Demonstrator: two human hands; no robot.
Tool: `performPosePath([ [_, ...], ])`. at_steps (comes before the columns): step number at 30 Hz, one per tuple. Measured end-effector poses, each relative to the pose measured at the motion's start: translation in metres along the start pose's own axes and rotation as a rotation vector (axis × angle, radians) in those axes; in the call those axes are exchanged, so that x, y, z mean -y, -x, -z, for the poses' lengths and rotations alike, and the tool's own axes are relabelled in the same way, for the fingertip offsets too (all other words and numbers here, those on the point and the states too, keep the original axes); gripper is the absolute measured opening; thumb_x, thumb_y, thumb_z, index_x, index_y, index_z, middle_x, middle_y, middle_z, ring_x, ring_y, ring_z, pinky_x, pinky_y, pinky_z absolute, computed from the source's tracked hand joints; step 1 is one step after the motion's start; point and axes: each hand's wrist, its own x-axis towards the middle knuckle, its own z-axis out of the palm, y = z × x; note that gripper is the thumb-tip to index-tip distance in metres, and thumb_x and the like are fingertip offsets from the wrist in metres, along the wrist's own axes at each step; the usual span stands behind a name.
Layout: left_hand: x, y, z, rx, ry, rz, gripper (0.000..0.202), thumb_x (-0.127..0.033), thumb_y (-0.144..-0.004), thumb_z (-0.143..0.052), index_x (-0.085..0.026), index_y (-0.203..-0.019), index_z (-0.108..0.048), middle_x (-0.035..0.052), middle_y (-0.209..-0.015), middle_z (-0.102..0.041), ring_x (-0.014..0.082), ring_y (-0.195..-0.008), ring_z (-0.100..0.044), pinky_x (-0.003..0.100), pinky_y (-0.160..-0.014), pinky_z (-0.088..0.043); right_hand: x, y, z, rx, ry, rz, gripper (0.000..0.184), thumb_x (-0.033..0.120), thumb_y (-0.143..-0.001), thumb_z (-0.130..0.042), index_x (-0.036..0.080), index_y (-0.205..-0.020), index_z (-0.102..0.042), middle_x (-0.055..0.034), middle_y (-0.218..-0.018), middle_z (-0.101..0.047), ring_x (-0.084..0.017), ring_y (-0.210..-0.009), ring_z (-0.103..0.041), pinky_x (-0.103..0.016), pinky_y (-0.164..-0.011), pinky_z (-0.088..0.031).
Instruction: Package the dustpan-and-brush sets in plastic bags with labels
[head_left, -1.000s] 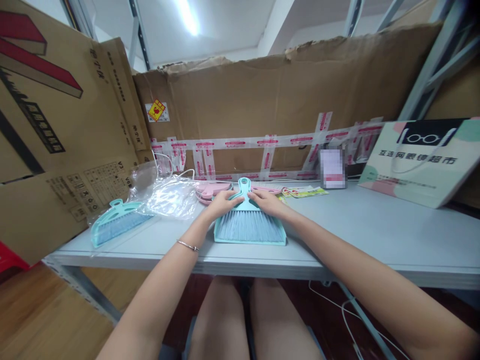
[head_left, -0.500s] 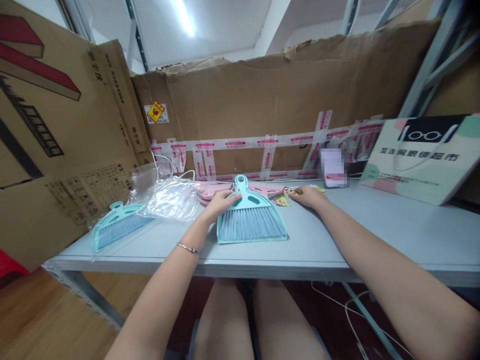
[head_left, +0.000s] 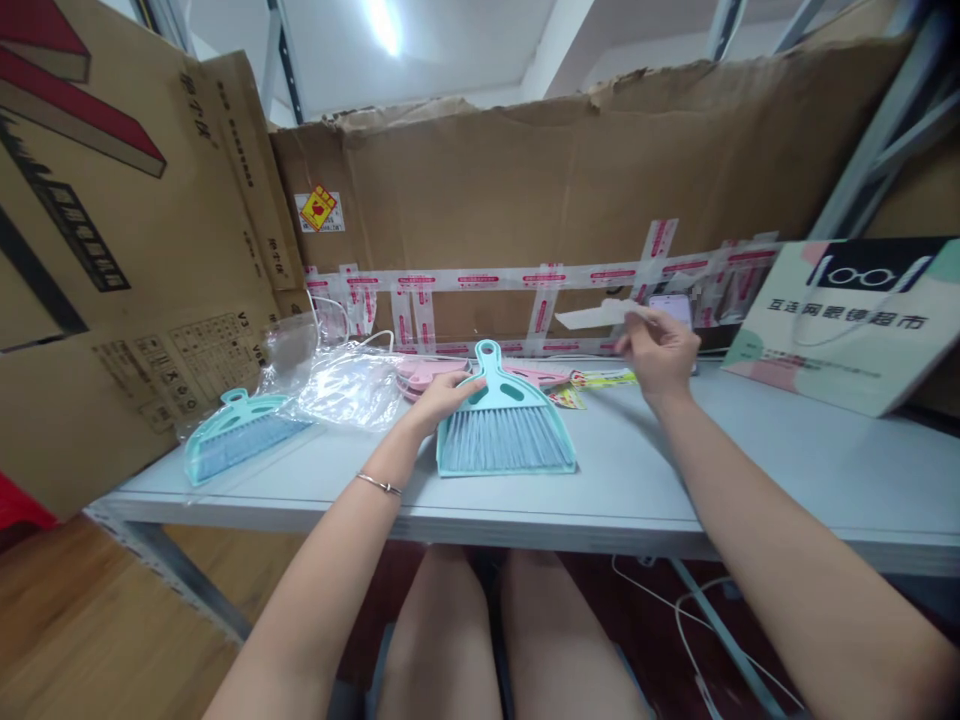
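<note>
The turquoise dustpan and brush set [head_left: 506, 440] stands on the surface [head_left: 757, 440] right in front of you, near its front edge, bristles downward and handle up. The brush sits nested against the pan, whose thin turquoise rim shows along the sides and bottom of the pale blue-grey bristles. The handle narrows to a rounded loop with a hole in it, and below that two darker oval cut-outs flank the neck.

Your hands are well apart. Your left hand [head_left: 444, 400] grips the set at the left of its neck, thumb across the front. Your right hand [head_left: 661, 350] is raised off the surface to the right, pinching a white slip [head_left: 589, 316] between thumb and fingers; its print, if any, is too blurred to read.

At the left, a second turquoise set [head_left: 247, 435] lies inside clear plastic film. Beside it is a crumpled clear bag [head_left: 352, 390]; you cannot tell whether the two are one piece. Pink pieces [head_left: 427, 375] lie behind your set, with bright printed cards [head_left: 607, 379] to their right. The pale carrier bag [head_left: 840, 340] with glasses printed on it stands at the right, its inside hidden from you.
</note>
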Motion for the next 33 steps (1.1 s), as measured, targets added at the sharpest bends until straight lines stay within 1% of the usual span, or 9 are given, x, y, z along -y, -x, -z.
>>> performPosePath([
  [4,0.001,-0.001,0.000,0.003,0.020,-0.028,0.037,-0.044,-0.073,-0.062,-0.012,-0.090,-0.068,0.0062,-0.090,-0.067,0.0180,-0.083,-0.057,0.030,-0.078,-0.041,0.037,0.017,-0.011,0.278,-0.267,-0.068,0.036,0.055,-0.079,-0.042,0.021,-0.080,-0.054,-0.0050,-0.075,-0.063,-0.020,-0.074,-0.063,-0.035,-0.066,-0.050],
  [7,0.004,-0.003,-0.001,0.019,0.030,-0.017,0.036,-0.043,-0.073,-0.063,-0.012,-0.091,-0.068,0.0073,-0.090,-0.067,0.0175,-0.081,-0.058,0.030,-0.075,-0.043,0.056,0.032,-0.017,0.605,-0.314,-0.149,0.033,0.052,-0.067,-0.062,0.020,-0.065,-0.054,-0.0003,-0.055,-0.056,-0.015,-0.053,-0.056,-0.031,-0.052,-0.047],
  [10,0.004,-0.004,-0.002,0.026,0.048,0.016,0.036,-0.041,-0.075,-0.062,-0.010,-0.093,-0.067,0.0092,-0.087,-0.068,0.0171,-0.074,-0.059,0.031,-0.069,-0.044,0.062,0.040,-0.023,0.974,-0.190,-0.221,0.027,0.037,-0.059,-0.075,0.018,-0.071,-0.059,-0.0009,-0.064,-0.062,-0.013,-0.056,-0.057,-0.028,-0.054,-0.047],
  [12,0.002,-0.003,-0.003,0.016,0.059,0.024,0.035,-0.039,-0.076,-0.061,-0.010,-0.094,-0.066,0.0097,-0.087,-0.068,0.0169,-0.073,-0.059,0.031,-0.068,-0.044,0.059,0.043,-0.027,1.090,-0.101,-0.260,0.028,0.036,-0.063,-0.072,0.018,-0.081,-0.059,-0.0014,-0.070,-0.064,-0.014,-0.061,-0.059,-0.028,-0.056,-0.047],
  [17,-0.005,0.001,-0.003,0.004,0.102,0.002,0.030,-0.036,-0.077,-0.061,-0.011,-0.092,-0.067,0.0086,-0.088,-0.068,0.0166,-0.076,-0.059,0.031,-0.073,-0.044,0.050,0.046,-0.034,1.074,-0.026,-0.280,0.037,0.032,-0.068,-0.066,0.022,-0.100,-0.049,0.0043,-0.064,-0.061,-0.015,-0.053,-0.059,-0.026,-0.049,-0.043],
  [20,-0.005,0.000,-0.002,-0.045,0.134,-0.017,0.031,-0.039,-0.076,-0.061,-0.013,-0.092,-0.066,0.0076,-0.089,-0.067,0.0168,-0.079,-0.059,0.030,-0.074,-0.045,0.052,0.048,-0.037,0.971,0.001,-0.265,0.039,0.029,-0.065,-0.068,0.022,-0.096,-0.045,0.0057,-0.060,-0.061,-0.014,-0.050,-0.057,-0.024,-0.046,-0.040],
  [27,-0.005,-0.001,0.002,-0.128,0.159,-0.022,0.034,-0.043,-0.076,-0.060,-0.013,-0.091,-0.065,0.0075,-0.088,-0.067,0.0178,-0.080,-0.059,0.030,-0.073,-0.045,0.055,0.037,-0.035,0.558,-0.446,-0.363,0.036,0.034,-0.056,-0.077,0.020,-0.072,-0.049,0.0010,-0.072,-0.063,-0.013,-0.065,-0.059,-0.026,-0.059,-0.046],
  [31,-0.005,0.000,-0.001,-0.119,0.131,-0.019,0.029,-0.037,-0.077,-0.059,-0.012,-0.091,-0.067,0.0088,-0.096,-0.067,0.0181,-0.084,-0.059,0.030,-0.077,-0.043,0.052,0.023,-0.026,0.396,-0.653,-0.383,0.027,0.030,-0.060,-0.073,0.023,-0.078,-0.054,0.0030,-0.072,-0.060,-0.013,-0.068,-0.059,-0.030,-0.066,-0.050],
  [33,-0.004,0.000,-0.002,-0.111,0.124,-0.022,0.030,-0.035,-0.077,-0.058,-0.013,-0.096,-0.067,0.0089,-0.099,-0.067,0.0184,-0.086,-0.059,0.030,-0.079,-0.043,0.053,0.017,-0.021,0.342,-0.655,-0.329,0.023,0.032,-0.065,-0.070,0.025,-0.080,-0.053,0.0053,-0.070,-0.058,-0.011,-0.062,-0.056,-0.029,-0.066,-0.050],
])
